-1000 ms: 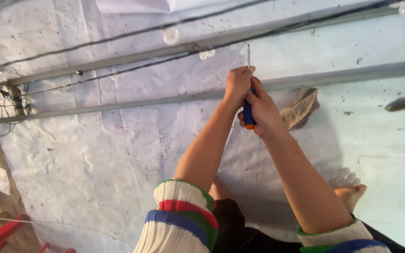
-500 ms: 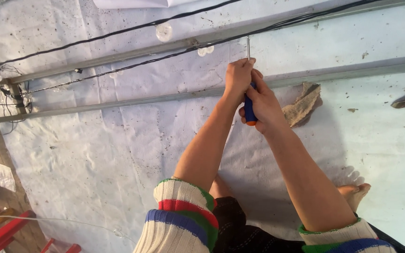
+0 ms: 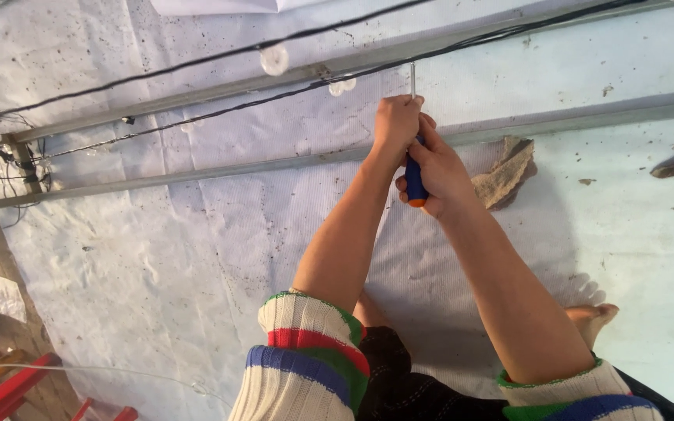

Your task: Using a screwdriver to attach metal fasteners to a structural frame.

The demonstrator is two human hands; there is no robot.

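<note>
Both hands (image 3: 419, 152) around screwdriver (image 3: 414, 178)

The hands (image 3: 419, 152) hide most of the screwdriver (image 3: 414, 181); its tip against the metal rail (image 3: 196, 171) is too small to tell.

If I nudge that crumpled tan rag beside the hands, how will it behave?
The crumpled tan rag looks like soft folded cloth, so it would probably flop and bunch rather than slide whole. It seems light and unlikely to roll. Lying on the pale woven sheet, it may drag a little.
</note>
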